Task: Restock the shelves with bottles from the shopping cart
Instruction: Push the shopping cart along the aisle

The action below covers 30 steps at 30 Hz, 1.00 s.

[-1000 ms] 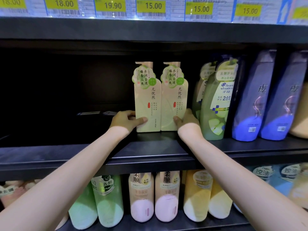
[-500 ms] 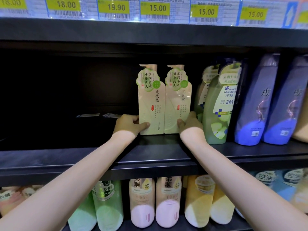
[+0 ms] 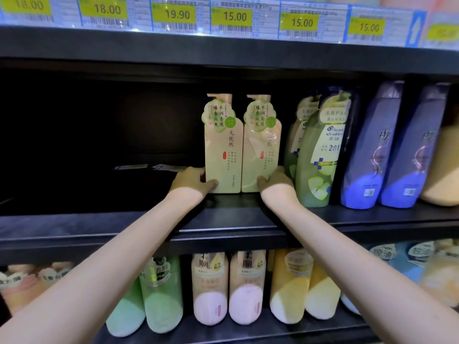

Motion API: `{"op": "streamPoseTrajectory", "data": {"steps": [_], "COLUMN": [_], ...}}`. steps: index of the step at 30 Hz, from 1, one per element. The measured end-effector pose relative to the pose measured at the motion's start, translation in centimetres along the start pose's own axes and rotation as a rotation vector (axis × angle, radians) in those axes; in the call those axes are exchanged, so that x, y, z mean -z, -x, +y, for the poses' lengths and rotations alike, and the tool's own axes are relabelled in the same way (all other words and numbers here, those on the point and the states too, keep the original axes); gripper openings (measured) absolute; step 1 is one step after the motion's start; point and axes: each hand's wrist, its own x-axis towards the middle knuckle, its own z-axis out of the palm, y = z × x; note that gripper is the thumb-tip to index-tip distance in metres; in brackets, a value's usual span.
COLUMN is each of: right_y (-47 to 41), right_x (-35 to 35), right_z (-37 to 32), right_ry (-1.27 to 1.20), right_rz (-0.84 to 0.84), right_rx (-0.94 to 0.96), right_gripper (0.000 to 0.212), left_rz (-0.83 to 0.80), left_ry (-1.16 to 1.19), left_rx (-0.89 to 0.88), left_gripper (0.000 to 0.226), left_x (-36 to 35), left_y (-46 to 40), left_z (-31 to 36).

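Note:
Two pale green pump bottles stand upright side by side on the middle black shelf [image 3: 223, 219]. My left hand [image 3: 192, 181] grips the base of the left bottle [image 3: 223, 150], thumb on its front. My right hand [image 3: 274, 181] grips the base of the right bottle [image 3: 262, 150], thumb on its front corner. Both bottles rest on the shelf board and touch each other. The shopping cart is out of view.
Right of the pair stand green apple shampoo bottles [image 3: 320, 155] and purple bottles [image 3: 372, 150]. Left of the pair the shelf recess [image 3: 99, 145] is dark. The lower shelf holds green, pink and yellow bottles [image 3: 211, 289]. Yellow price tags [image 3: 234, 17] line the upper shelf edge.
Both hands and the two bottles have slid a little further back on the shelf. The view has shifted slightly; the grips look the same.

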Motion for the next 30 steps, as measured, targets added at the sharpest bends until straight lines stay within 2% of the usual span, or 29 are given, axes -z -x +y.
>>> {"op": "streamPoseTrajectory", "data": {"steps": [3, 5, 7, 10, 12, 15, 17, 19, 23, 27, 30], "right_y": [1.6, 3.5, 5.6, 8.8, 11.5, 15.6, 18.1, 20.6, 26.4, 34.3, 39.6], "right_x": [1.2, 3.0, 4.7, 6.7, 7.8, 8.6, 8.7, 8.8, 9.0, 9.7, 10.2], "right_z": [0.2, 0.4, 0.9, 3.0, 5.1, 9.3, 12.9, 16.5, 23.2, 29.9, 33.4], "right_ry": [-0.002, 0.063, 0.145, 0.111, 0.031, 0.108, 0.190, 0.259, 0.371, 0.433, 0.457], "right_rz": [-0.093, -0.198, -0.277, -0.258, -0.148, 0.064, 0.129, 0.169, 0.194, 0.198, 0.155], "right_rx": [0.038, 0.097, 0.153, 0.292, 0.407, 0.505, 0.449, 0.353, 0.075, -0.257, -0.489], "right_gripper": [0.045, 0.041, 0.044, 0.035, 0.035, 0.044, 0.047, 0.049, 0.048, 0.047, 0.048], "left_rz": [-0.205, -0.288, -0.332, -0.243, -0.122, 0.039, 0.048, -0.030, -0.335, -0.648, -0.742], "left_ry": [-0.140, -0.300, -0.419, -0.404, -0.332, -0.176, -0.093, -0.064, -0.080, -0.070, -0.090], "left_rx": [0.006, 0.004, -0.038, -0.141, -0.257, -0.520, -0.690, -0.777, -0.800, -0.905, -1.044], "left_gripper": [0.052, 0.066, 0.068, 0.061, 0.060, 0.058, 0.053, 0.051, 0.059, 0.060, 0.054], "left_x": [1.7, 3.3, 4.6, 5.2, 4.5, 1.6, -1.4, -5.1, -13.6, -21.5, -26.1], "left_y": [1.7, 3.6, 6.2, 10.2, 12.7, 16.1, 17.7, 18.8, 20.9, 24.7, 28.0], "left_z": [0.0, -0.1, 0.0, 0.6, 1.3, 2.7, 3.6, 4.2, 4.7, 6.6, 9.3]}}
